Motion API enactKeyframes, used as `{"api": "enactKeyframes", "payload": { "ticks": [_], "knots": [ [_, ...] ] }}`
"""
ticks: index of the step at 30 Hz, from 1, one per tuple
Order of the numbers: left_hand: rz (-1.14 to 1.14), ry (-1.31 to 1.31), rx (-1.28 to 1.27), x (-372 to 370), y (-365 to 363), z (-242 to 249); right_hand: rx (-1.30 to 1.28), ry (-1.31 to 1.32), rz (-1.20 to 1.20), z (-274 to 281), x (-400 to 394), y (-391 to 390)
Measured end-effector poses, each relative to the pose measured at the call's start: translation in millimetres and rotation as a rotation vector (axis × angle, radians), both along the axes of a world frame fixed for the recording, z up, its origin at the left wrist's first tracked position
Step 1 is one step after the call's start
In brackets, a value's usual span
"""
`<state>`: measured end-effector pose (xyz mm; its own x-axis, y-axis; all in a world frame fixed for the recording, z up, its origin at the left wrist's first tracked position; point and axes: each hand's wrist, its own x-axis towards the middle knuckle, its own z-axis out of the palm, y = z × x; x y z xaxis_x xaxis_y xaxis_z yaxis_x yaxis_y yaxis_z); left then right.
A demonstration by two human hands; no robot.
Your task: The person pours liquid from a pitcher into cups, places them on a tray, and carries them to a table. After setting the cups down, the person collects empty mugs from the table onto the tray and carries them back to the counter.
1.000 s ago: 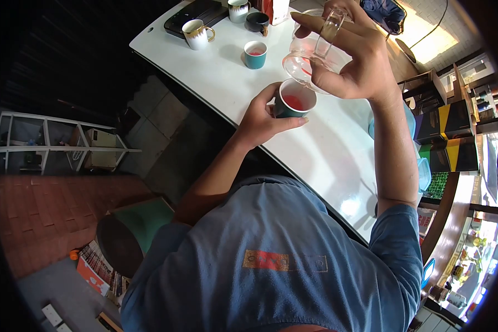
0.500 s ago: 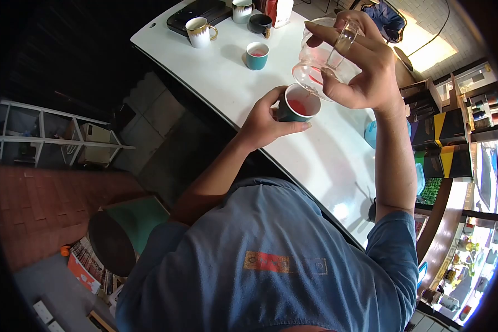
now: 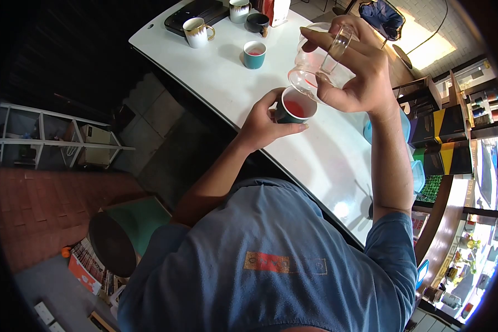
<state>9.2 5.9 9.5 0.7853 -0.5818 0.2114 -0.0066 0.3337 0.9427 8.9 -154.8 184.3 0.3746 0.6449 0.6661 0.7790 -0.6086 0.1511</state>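
My left hand point(image 3: 265, 123) is wrapped round a small teal cup point(image 3: 286, 114) with a white inside and red liquid in it, held tilted above the table's front edge. My right hand point(image 3: 357, 72) grips the handle of a clear glass jug point(image 3: 303, 77). The jug is tipped, its rim right over the cup's far edge, with a trace of red near its lip. Whether liquid is still running out is hard to make out. Farther back on the table stands a second teal cup point(image 3: 254, 60) with some red in it.
The white table point(image 3: 205, 77) carries a white mug point(image 3: 196, 34) with a gold handle, another mug point(image 3: 239, 11), a black cup point(image 3: 257, 24), a dark flat device point(image 3: 188, 16) and a red-and-white bag point(image 3: 276, 11). A blue container point(image 3: 405, 127) is beyond my right forearm.
The jug and my right hand have shifted slightly left. Red liquid in the held cup looks a little higher, and less red shows in the jug.
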Motion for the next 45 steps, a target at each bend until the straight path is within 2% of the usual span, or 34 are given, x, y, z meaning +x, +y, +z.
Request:
{"api": "enactKeyframes", "payload": {
  "ticks": [3,5,18,22,25,28,38,45],
  "knots": [
    [-0.004,-0.001,0.004,1.6,-3.0,-2.2,-0.026,-0.031,-0.016,0.1,-0.2,-1.1],
    [0.08,-0.041,-0.048,2.5,-6.9,-5.7,-0.017,-0.019,-0.024,0.2,-0.3,-2.2],
    [0.067,0.054,-0.067,26.5,-13.5,-3.4,0.021,0.036,0.016,-1.5,29.6,-9.3],
    [0.057,0.003,-0.042,44.6,-7.4,-5.9,0.077,0.091,-0.118,-6.2,48.1,-21.3],
    [0.059,-0.007,-0.03,60.4,4.9,-5.2,0.332,0.324,-0.184,-14.9,67.6,-25.2],
    [0.069,-0.036,0.014,75.3,21.4,-7.5,0.431,0.393,-0.177,-26.8,92.5,-31.7],
    [0.204,-0.217,0.221,111.9,88.4,-7.5,0.323,0.262,-0.277,-71.9,156.3,0.7],
    [0.253,-0.007,0.137,120.8,117.1,-11.4,0.303,0.116,-0.357,-110.0,193.3,5.8]
  ]
}}
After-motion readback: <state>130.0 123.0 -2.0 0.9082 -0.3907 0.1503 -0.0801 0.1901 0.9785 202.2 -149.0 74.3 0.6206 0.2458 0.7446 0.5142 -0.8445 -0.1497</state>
